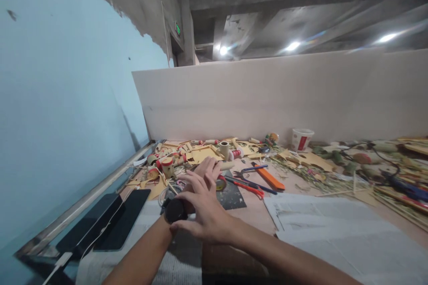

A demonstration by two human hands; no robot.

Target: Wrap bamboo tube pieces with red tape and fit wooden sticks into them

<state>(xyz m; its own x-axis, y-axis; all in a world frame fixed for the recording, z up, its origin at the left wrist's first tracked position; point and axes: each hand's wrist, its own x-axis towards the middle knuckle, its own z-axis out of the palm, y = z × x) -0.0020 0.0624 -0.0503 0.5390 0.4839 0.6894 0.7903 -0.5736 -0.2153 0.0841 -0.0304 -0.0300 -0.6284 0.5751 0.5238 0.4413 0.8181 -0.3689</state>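
My left hand reaches forward over the table, mostly hidden behind my right hand, so its grip cannot be made out. A black round wristwatch is strapped on my left wrist. My right hand crosses over that forearm, with thumb and index finger at opposite edges of the watch and the other fingers apart. Just past the left fingers lies a pale bamboo piece; whether the hand touches it is unclear. A roll of tape with a red edge sits beside the hands on a dark mat.
Pliers, red-handled scissors and an orange cutter lie right of the hands. Bamboo figures crowd the left back. Newspaper sheets, a paper cup and a black tablet surround them. A white panel closes the back.
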